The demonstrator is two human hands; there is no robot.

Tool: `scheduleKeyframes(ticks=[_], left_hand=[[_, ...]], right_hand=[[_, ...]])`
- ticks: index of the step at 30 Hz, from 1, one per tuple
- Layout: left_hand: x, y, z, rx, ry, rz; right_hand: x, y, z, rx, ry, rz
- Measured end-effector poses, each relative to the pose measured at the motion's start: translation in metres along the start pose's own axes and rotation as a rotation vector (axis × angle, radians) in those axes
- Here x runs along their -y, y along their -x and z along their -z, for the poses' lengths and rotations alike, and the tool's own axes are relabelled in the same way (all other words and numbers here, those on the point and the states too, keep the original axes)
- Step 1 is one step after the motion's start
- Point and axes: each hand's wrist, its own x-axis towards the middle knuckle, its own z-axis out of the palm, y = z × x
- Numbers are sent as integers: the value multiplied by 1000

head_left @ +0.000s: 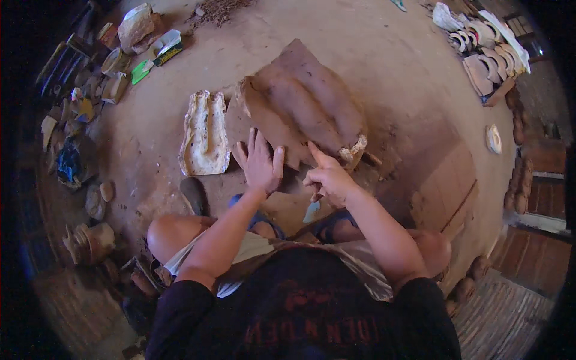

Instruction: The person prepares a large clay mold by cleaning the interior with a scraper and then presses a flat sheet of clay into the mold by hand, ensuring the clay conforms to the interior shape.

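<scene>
In front of me a large brown slab of wet clay (pixel 306 99) lies draped over a raised, ridged form. A pale, clay-smeared knob (pixel 354 150), perhaps part of the form, pokes out at its near right corner. My left hand (pixel 262 166) lies open with fingers spread at the slab's near left edge. My right hand (pixel 331 179) touches the near edge with its stretched index finger, its other fingers curled loosely and nothing visible in them. Left of the slab sits a whitish, hollowed plaster mould (pixel 204 133). A small pale blue piece (pixel 312 212) lies below my right hand.
A dark oblong stone-like object (pixel 194 195) rests near my left knee. Rocks, containers and a blue plastic bag (pixel 69 161) clutter the left side. Curved mould pieces (pixel 489 57) are piled at the far right. Crumbled clay (pixel 222 11) lies at the far edge.
</scene>
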Motion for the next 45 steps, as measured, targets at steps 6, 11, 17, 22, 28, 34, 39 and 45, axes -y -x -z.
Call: scheduleKeyframes(ticks=[6, 11, 17, 22, 28, 34, 39, 45], left_hand=[[-2, 16, -21, -9, -81, 3], [-23, 31, -27, -139, 381, 141], [33, -63, 38, -465, 535, 83], [50, -65, 25, -358, 684, 134], [54, -45, 7, -457, 654, 170], [41, -21, 1, -532, 568, 96], [30, -8, 10, -451, 621, 181], [26, 18, 4, -353, 661, 181]], right_hand=[[38, -19, -26, 19, 39, -34], [42, -35, -3, 49, 48, -32], [39, 3, -22, -197, -6, -18], [55, -26, -41, -68, 238, -49], [68, -40, -55, 36, 586, -62], [71, -50, -88, 102, 779, -43], [68, -58, -75, 169, 424, -167], [53, -45, -96, 116, 543, -105]])
